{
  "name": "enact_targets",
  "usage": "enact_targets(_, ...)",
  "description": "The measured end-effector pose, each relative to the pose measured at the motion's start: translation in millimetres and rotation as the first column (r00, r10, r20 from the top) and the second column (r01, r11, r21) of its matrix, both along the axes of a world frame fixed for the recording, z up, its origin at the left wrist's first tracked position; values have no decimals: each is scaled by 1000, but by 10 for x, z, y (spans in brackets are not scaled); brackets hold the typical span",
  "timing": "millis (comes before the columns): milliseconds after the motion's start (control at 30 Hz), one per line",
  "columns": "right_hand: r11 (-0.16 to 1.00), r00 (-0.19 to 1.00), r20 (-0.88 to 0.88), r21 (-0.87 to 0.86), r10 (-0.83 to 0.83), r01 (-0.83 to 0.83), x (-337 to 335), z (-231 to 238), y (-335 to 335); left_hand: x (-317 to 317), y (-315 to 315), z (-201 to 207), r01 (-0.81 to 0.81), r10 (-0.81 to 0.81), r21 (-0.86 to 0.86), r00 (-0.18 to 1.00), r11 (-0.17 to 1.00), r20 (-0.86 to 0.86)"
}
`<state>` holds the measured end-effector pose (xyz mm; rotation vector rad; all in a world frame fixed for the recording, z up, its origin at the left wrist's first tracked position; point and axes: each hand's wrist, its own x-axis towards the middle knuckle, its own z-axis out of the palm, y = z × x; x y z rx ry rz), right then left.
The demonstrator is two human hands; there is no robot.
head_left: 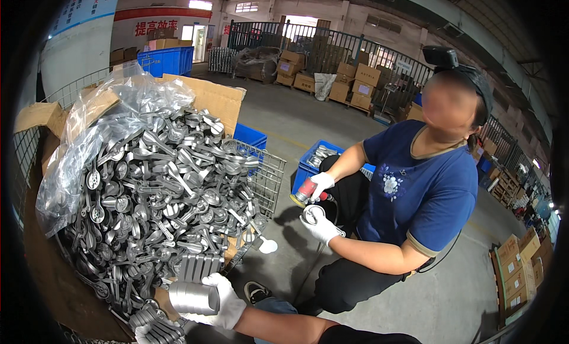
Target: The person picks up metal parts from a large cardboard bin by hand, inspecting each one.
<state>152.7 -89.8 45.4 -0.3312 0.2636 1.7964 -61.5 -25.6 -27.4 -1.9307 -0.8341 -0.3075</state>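
A wire crate to my left is heaped with grey metal castings [160,190], each with a round cup-like end and a handle. My right hand [226,303], in a white glove, is closed round a stack of castings [194,298] whose rounded ends lie nested together. Ridged grey pieces [201,267] stand just above that stack. At the lower left edge of the heap, a small part of my gloved left hand [142,333] shows by another stack of castings [159,325]; it seems closed on them, with most of its fingers hidden.
Cardboard [204,101] and clear plastic sheeting [118,107] line the wire crate [267,172]. To the right squats a co-worker [409,190] in white gloves, holding a red power tool [306,190] and one casting [313,213]. A blue bin [302,175] stands beside them.
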Motion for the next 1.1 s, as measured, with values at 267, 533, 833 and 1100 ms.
enact_targets(267, 999, 1000, 13, -40, -15, 15, -7, -2, -17, 53, -108, 274, 58, -58, 27, 998, 998, 22)
enact_targets(533, 999, 1000, 0, 49, 5, -5, 1, -59, -8, 21, -137, 207, 781, 928, 512, -359, 358, -101)
enact_targets(833, 999, 1000, 30, -46, 2, -1, 0, -3, 3, 185, -229, 469, 883, 908, 311, -402, 351, 116)
enact_targets(1100, 1000, 1000, 24, -5, 8, -8, 3, 59, -26, 316, -265, 767, 802, 853, 298, -460, 518, -246)
